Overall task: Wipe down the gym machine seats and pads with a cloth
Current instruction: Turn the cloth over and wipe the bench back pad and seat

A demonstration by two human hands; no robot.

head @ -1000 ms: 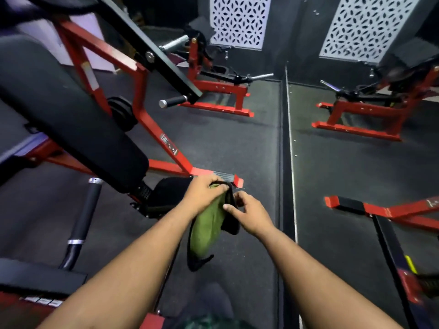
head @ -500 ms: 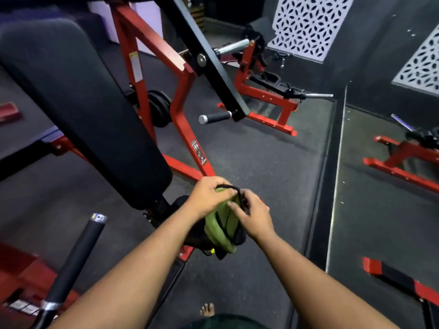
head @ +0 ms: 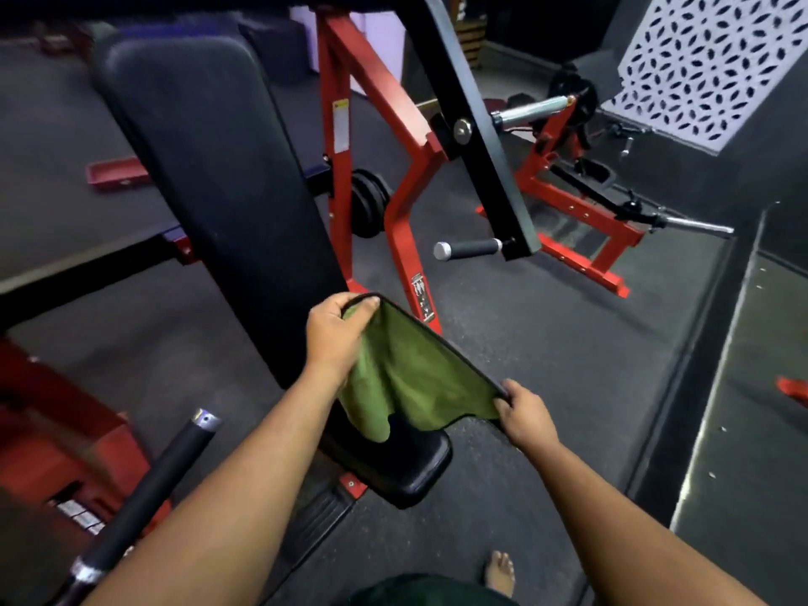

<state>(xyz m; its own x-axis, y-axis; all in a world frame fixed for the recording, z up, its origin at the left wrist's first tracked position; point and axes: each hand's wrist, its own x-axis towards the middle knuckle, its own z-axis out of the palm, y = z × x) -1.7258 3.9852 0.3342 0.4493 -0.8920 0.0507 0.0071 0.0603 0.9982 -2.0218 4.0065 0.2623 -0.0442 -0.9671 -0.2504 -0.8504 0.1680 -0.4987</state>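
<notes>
Both hands clamped on the cloth [head: 406, 378], held well apart with it stretched between them: left hand [head: 334, 332] grips the upper corner just in front of the back pad [head: 218, 177], right hand [head: 524, 413] pinches the lower corner out over the floor. Cloth hangs in the air above the seat [head: 393, 470], its sagging fold just over the seat's near edge; cannot tell if it touches. Risks, as I judge them: held only by two corners, the loose middle could bunch when pressed to a pad, so only a narrow strip wipes and patches get missed. The right-hand pinch looks light; a tug could pull that corner free and drop the cloth to the floor, picking up grit. The handle [head: 470, 249] and black lever arm [head: 481, 137] stick out close by on the right, so a wide sweep up the back pad could knock an elbow or snag the cloth. A bare foot [head: 498, 572] stands near the machine's frame. Cloth itself: olive green, dark bound edge, soft, limp, draping in folds; wet or dry not discernible. Wiping looks not yet begun.
</notes>
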